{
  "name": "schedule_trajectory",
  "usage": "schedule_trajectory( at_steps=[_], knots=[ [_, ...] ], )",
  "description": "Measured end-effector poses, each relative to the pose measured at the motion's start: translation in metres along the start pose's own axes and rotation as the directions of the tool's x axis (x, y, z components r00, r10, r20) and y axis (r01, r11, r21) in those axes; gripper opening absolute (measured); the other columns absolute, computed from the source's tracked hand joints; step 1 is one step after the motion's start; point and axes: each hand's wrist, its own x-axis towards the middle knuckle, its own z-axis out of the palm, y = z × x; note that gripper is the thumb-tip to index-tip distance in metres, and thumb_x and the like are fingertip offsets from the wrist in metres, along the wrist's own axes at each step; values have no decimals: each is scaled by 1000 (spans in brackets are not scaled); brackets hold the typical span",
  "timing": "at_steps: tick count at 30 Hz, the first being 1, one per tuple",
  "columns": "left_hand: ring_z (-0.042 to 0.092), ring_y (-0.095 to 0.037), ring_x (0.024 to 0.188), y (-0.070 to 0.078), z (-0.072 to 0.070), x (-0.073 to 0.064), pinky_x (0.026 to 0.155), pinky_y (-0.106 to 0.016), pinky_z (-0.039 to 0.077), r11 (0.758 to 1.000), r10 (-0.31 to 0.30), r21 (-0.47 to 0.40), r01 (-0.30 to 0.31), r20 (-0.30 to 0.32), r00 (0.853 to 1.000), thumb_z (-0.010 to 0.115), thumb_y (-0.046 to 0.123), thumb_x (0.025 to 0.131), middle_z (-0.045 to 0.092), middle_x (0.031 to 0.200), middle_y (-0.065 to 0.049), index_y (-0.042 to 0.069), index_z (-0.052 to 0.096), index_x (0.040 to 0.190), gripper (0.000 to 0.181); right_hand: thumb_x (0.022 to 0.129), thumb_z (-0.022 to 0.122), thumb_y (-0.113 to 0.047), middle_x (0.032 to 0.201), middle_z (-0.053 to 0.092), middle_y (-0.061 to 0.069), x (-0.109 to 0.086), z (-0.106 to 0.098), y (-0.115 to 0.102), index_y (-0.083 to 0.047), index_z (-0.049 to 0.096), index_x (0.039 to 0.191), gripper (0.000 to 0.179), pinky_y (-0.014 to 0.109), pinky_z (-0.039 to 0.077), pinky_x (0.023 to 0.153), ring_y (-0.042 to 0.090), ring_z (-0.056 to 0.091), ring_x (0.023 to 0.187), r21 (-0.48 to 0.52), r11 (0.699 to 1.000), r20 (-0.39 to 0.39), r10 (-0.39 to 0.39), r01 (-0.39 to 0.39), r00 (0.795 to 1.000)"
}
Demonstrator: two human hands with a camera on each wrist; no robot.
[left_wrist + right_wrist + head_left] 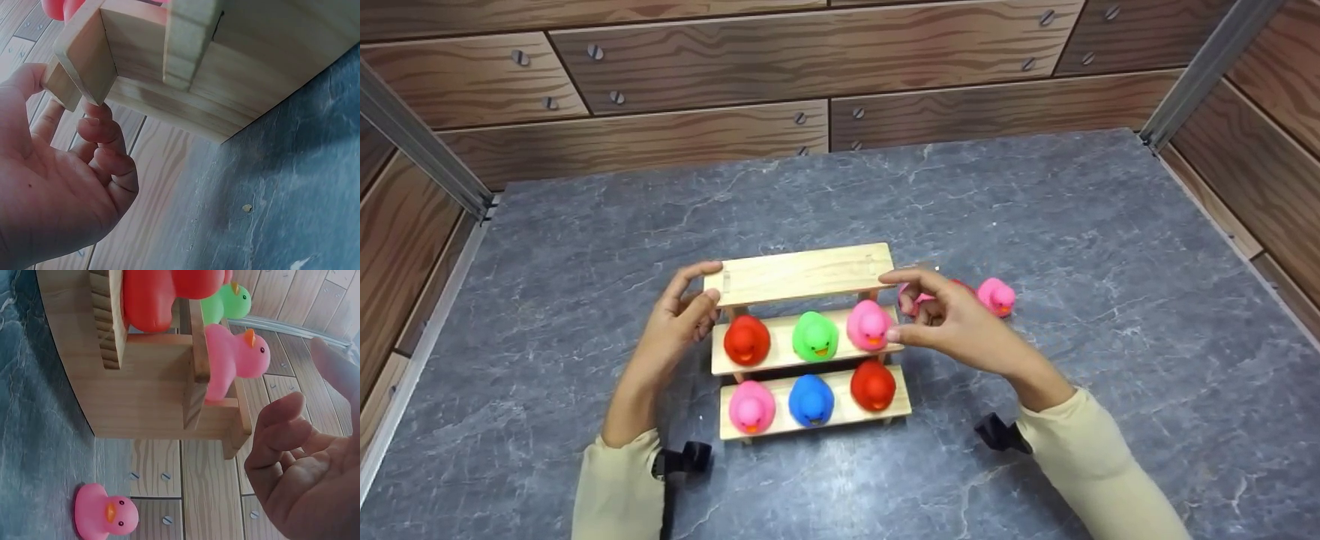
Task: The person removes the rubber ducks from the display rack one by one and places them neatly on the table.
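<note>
A three-step wooden display stand (802, 271) sits on the grey marbled table. My left hand (679, 311) grips the left end of its top board between thumb and fingers. On the middle step are a red duck (746, 340), a green duck (815, 337) and a pink duck (869, 325). The lowest step carries a pink duck (751, 407), a blue duck (811, 400) and a red duck (874, 385). My right hand (952, 322) is at the stand's right end, thumb beside the middle step's pink duck. Its fingers are loosely bent, with nothing held in the right wrist view.
Loose ducks lie right of the stand, partly hidden behind the right hand; one pink duck (996, 297) shows clearly. Wood-patterned panels (810, 60) enclose the back and sides of the table (1072, 225). A black wrist camera (1001, 433) sits by the right sleeve.
</note>
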Motion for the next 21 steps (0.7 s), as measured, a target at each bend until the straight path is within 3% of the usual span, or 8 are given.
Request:
schedule_trajectory(
  at_steps=[12, 21],
  knots=[
    [39, -8, 55, -2, -1, -1, 53, -18, 30, 1000, -3, -7, 3, 4, 1000, 52, 7, 97, 50, 70, -2, 21, 54, 126, 31, 81, 78, -20, 95, 51, 7, 2, 11, 0, -10, 53, 135, 61, 19, 40, 63, 15, 46, 71, -96, 995, 53, 25, -20, 998],
    [39, -9, 55, 1, 0, -1, 51, -18, 30, 1000, 12, -5, -12, 13, 1000, 53, 7, 97, 49, 70, -3, 12, 53, 128, 31, 80, 79, -20, 94, 50, 5, 3, 17, 5, -12, 54, 133, 59, 21, 40, 65, 19, 46, 75, -85, 995, 62, 58, -52, 996]
  ],
)
